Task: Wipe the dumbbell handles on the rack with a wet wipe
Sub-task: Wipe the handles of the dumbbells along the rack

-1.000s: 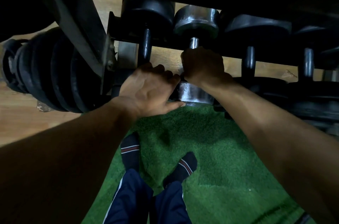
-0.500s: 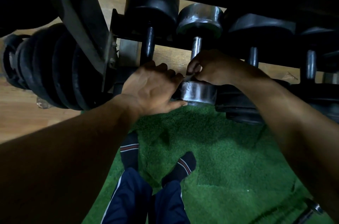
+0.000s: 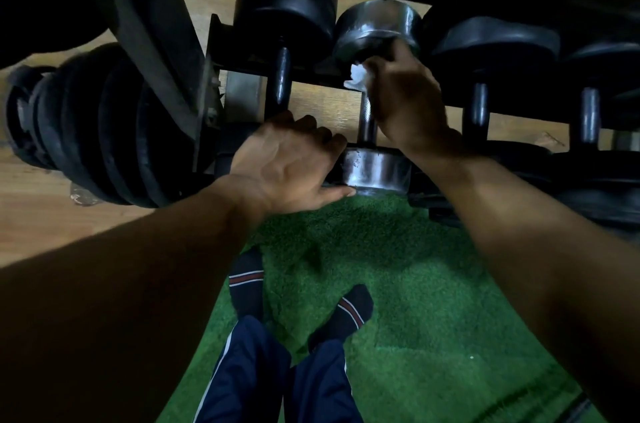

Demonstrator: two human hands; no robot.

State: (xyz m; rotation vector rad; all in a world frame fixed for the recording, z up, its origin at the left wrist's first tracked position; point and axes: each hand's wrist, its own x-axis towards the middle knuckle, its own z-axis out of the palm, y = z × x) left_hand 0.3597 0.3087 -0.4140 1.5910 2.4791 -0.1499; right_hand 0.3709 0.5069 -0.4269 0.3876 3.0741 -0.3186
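Note:
A chrome dumbbell (image 3: 375,173) lies on the dark rack (image 3: 239,90), its knurled handle (image 3: 367,118) running away from me. My right hand (image 3: 405,93) grips the far end of that handle with a white wet wipe (image 3: 356,76) bunched under the fingers, close to the far chrome head (image 3: 379,24). My left hand (image 3: 287,163) rests flat against the near chrome head, fingers straight and the thumb under its edge. Black dumbbells sit on both sides, one at the left (image 3: 282,76), others at the right (image 3: 479,107).
A stack of black weight plates (image 3: 90,132) hangs at the left behind a slanted rack post (image 3: 156,38). Green turf (image 3: 398,284) covers the floor under me, with wooden flooring (image 3: 31,215) at the left. My socked feet (image 3: 339,315) stand below the rack.
My right hand has slid with the wipe from the near end of the chrome handle up to its far end. The left hand has stayed on the near head.

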